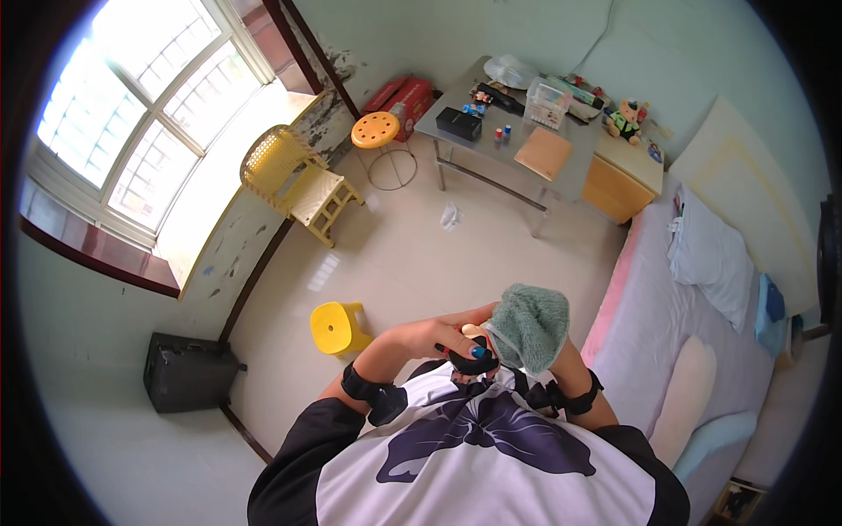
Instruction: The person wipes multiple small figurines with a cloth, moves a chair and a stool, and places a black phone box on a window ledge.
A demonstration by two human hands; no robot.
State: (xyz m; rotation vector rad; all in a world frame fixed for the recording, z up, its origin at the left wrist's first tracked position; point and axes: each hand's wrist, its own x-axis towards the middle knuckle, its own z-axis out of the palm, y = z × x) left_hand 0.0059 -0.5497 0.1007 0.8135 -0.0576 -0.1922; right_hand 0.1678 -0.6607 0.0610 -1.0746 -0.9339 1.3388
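Note:
Close to my chest, my left hand [452, 338] grips a small figurine [479, 355] with a black part and a skin-toned part; its exact shape is partly hidden by my fingers. A grey-green terry cloth [531, 325] is draped over my right hand [567, 361] and touches the figurine's right side. The cloth hides most of that hand, so its fingers cannot be made out. Both forearms wear black straps with small devices.
A yellow plastic stool [337, 329] stands on the floor at left, a yellow chair [319, 197] and a round orange stool [375, 130] farther off. Ahead is a table [493, 154] with a black box and a clear bin. The bed [631, 315] lies at right, a black suitcase [187, 373] at left.

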